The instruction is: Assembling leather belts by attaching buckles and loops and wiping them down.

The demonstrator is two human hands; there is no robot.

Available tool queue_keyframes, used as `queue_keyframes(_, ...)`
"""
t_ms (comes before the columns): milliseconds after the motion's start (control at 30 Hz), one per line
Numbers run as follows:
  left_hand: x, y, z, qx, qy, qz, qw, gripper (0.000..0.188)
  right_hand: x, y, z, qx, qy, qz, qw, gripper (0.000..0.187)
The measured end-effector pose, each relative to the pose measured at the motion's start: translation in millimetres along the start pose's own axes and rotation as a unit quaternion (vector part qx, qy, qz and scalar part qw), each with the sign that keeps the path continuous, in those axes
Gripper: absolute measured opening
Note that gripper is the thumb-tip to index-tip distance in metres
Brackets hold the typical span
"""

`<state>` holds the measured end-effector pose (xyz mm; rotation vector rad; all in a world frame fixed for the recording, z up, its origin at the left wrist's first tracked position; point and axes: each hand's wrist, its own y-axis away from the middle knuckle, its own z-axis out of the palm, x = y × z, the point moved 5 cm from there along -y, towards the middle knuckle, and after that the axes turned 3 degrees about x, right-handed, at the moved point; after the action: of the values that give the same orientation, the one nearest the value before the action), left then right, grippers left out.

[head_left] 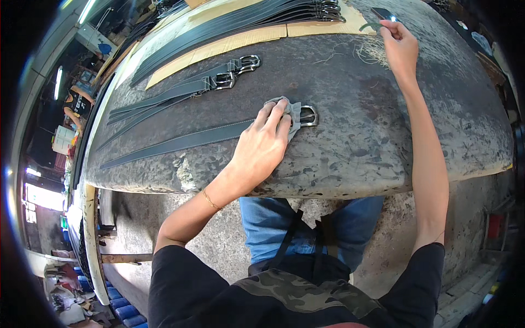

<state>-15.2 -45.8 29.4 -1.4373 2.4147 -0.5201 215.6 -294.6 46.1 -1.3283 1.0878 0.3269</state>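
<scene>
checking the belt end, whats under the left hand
Under the left hand lies a grey cloth pressed on the dark belt beside its metal buckle. The belt end beneath cloth and fingers is hidden.

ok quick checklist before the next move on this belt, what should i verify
1. Left hand pins the belt near its buckle end: ok, the palm lies on the strap.
2. Grey cloth under the left fingertips: ok, bunched beside the buckle.
3. Belt lies flat and straight on the table: ok.
4. Right hand has what it reaches for: cannot tell, the fingers pinch something small at the far edge.
5. Other belts kept apart from this one: ok, they lie farther back.
6. Loose fibres away from the buckle: ok, they are by the right hand.
</scene>
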Motion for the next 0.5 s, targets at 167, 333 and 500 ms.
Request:
queue_keyframes(167, -5, 0, -4, -0.010, 0.107, 0.000, 0.994, 0.022, -2, -1, -2, 0.001, -0.024, -0.022, 0.999, 0.025)
queue_keyframes(333, -34, 1, -13, 0.027, 0.319, -0.018, 0.947, 0.013, 0, 1, 1, 0.010, -0.013, -0.030, 0.999, 0.026)
queue_keyframes(500, -86, 24, -64, 0.102, 0.127, -0.227, 0.960, 0.022, 1, -5, 1, -0.007, 0.014, -0.039, 0.999, 0.023)
